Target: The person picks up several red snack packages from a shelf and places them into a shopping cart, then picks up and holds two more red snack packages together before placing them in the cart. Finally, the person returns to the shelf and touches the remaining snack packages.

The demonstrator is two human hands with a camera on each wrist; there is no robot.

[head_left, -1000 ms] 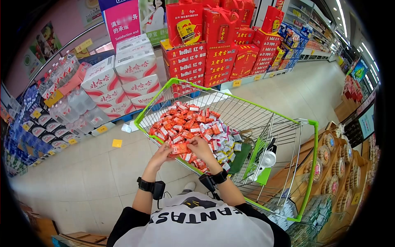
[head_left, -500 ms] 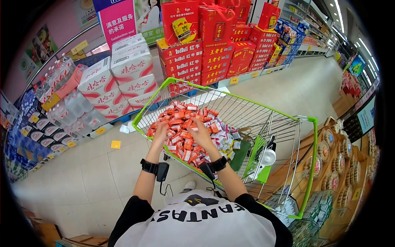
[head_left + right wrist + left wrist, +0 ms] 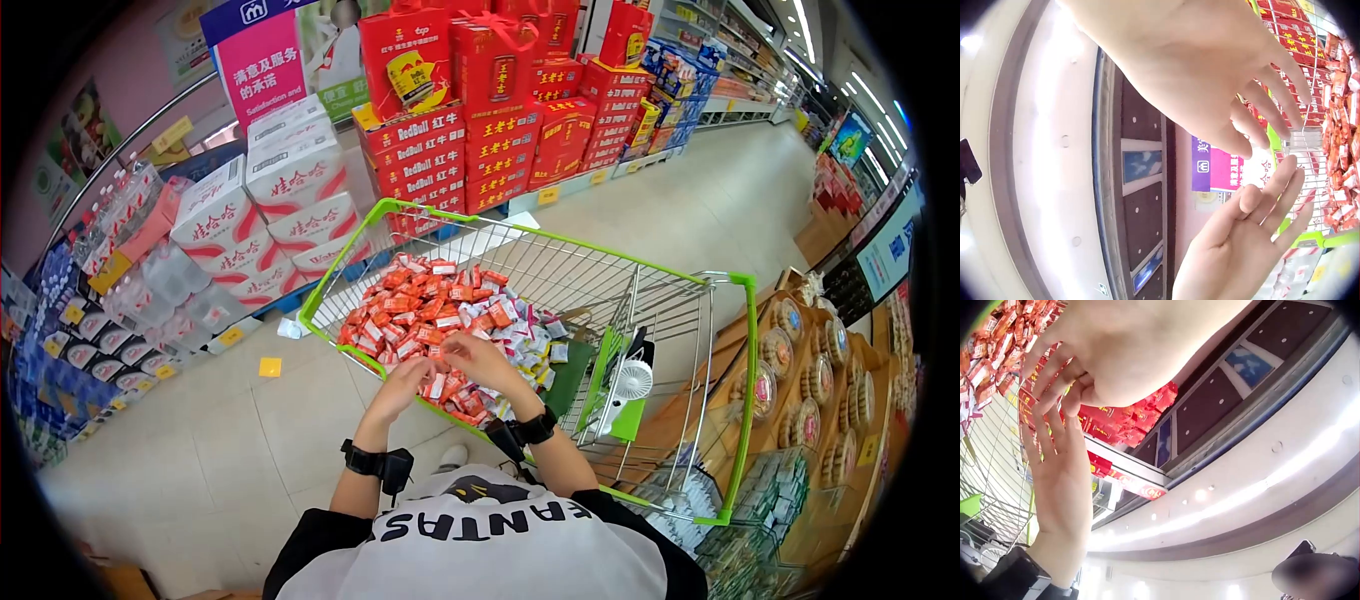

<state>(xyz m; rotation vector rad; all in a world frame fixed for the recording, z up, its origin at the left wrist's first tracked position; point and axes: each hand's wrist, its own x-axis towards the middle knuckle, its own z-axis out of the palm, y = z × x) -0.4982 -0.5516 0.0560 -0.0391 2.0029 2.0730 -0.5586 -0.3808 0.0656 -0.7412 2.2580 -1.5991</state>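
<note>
A green-edged shopping cart (image 3: 640, 262) holds a heap of small red packets (image 3: 405, 308), with white and yellow ones (image 3: 525, 345) on the heap's right side. Above the near edge of the heap, my left hand (image 3: 402, 388) and right hand (image 3: 482, 362) are close to each other. The right wrist view shows the left hand (image 3: 1241, 250) palm up with slightly bent fingers and nothing in it. In that view the right hand (image 3: 1210, 69) has loosely spread fingers and also holds nothing.
A small white fan (image 3: 633, 380) is at the cart's child seat. Stacked red drink boxes (image 3: 415, 160) and white cartons (image 3: 295, 175) stand beyond the cart. Wooden shelves with round packages (image 3: 775, 350) are on the right; bottled water (image 3: 170, 275) is at left.
The red packet held between both hands a second ago is no longer in them. The hands moved apart over the heap, then came back together near the cart's close edge.
</note>
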